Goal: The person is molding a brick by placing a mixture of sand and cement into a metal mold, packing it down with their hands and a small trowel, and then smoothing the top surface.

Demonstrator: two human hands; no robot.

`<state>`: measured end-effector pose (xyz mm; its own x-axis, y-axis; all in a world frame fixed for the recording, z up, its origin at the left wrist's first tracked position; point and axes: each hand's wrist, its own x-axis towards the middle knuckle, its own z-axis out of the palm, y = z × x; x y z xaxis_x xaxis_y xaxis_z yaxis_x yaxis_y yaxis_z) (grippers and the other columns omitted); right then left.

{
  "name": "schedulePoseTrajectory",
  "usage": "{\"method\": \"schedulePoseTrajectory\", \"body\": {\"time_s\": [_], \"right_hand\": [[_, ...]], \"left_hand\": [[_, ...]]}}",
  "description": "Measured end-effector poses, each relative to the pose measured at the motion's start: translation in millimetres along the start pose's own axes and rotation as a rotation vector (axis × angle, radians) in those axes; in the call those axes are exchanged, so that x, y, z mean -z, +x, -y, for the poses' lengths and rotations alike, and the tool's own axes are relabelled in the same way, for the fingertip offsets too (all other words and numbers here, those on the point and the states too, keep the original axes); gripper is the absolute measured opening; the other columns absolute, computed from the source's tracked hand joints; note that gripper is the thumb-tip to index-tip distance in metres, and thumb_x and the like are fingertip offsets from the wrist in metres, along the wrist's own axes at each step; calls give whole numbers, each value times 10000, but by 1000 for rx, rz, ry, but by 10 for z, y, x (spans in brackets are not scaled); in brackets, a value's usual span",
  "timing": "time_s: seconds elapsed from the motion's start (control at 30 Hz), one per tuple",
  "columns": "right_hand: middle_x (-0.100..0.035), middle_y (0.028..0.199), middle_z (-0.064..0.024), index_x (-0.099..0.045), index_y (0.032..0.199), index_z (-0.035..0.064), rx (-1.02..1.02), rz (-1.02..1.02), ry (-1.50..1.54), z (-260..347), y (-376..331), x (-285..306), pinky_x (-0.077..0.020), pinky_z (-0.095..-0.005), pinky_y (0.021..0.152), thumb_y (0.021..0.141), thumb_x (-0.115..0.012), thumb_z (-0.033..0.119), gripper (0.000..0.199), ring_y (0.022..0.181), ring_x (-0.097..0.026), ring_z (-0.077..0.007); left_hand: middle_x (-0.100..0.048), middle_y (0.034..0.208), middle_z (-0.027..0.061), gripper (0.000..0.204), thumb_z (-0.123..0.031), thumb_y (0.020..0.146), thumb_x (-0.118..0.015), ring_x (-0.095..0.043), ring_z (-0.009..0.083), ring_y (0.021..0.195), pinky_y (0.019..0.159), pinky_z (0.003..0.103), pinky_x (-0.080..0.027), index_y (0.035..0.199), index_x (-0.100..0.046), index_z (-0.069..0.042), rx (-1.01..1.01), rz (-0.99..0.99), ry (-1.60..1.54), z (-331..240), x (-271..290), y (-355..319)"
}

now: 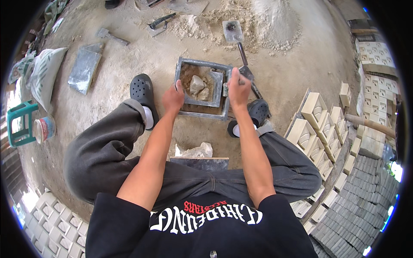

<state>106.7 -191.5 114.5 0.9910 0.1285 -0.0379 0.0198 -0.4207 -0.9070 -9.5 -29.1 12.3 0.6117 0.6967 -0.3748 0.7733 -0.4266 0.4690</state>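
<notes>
Square grey metal mould frame (pixel 202 88) sits on the sandy floor (pixel 129 56) between the person's feet, black perforated clogs (pixel 142 92) on either side. Frame is cement-crusted, with a smaller inner square insert holding pale mortar lumps (pixel 198 86). Left hand (pixel 173 98) fingers curled over the frame's left edge; right hand (pixel 238 88) clenched on its right edge. Frame lies flat, roughly square, slightly skewed, open side up. Metal trowel (pixel 234 34) lies beyond it, blade pointing away.

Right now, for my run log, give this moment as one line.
left hand: grips metal mould frame left side | right hand: grips right side | inside: lumps | trowel beyond
</notes>
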Motion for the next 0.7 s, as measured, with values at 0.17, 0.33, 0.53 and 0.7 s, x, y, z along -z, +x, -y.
{"method": "schedulePoseTrajectory", "body": {"time_s": [0.17, 0.33, 0.53, 0.7], "right_hand": [[-492, 515, -21, -486, 531, 26, -49, -167, 145, 182, -149, 104, -385, -293, 537, 977, -499, 367, 561, 511, -467, -120], [-485, 499, -22, -474, 525, 31, -81, -83, 139, 176, -100, 147, -364, -292, 522, 977, -492, 374, 567, 497, -458, -115], [-509, 492, -41, -506, 519, 21, -61, -174, 55, -133, -150, 177, -373, -292, 512, 990, -462, 361, 582, 489, -477, -130], [-492, 498, -32, -496, 517, 49, -6, -334, 271, 14, -384, 207, -359, -309, 502, 979, -479, 350, 552, 497, -467, -124]], "left_hand": [[-678, 924, 224, 592, -531, 978, -281, -630, 445, 888, 798, 540, -473, 1049, -666, -87, 39, -3, 56, -7, 15, 23], [-677, 936, 224, 581, -532, 977, -285, -628, 445, 903, 803, 539, -473, 1048, -667, -100, 21, 2, 15, 80, -11, 18], [-673, 939, 236, 601, -540, 978, -267, -625, 451, 908, 813, 545, -467, 1054, -662, -93, 13, 24, -18, 23, -56, 21], [-671, 951, 241, 613, -541, 980, -256, -625, 447, 916, 816, 546, -466, 1061, -663, -89, 18, 19, 23, 4, -11, 47]]}}
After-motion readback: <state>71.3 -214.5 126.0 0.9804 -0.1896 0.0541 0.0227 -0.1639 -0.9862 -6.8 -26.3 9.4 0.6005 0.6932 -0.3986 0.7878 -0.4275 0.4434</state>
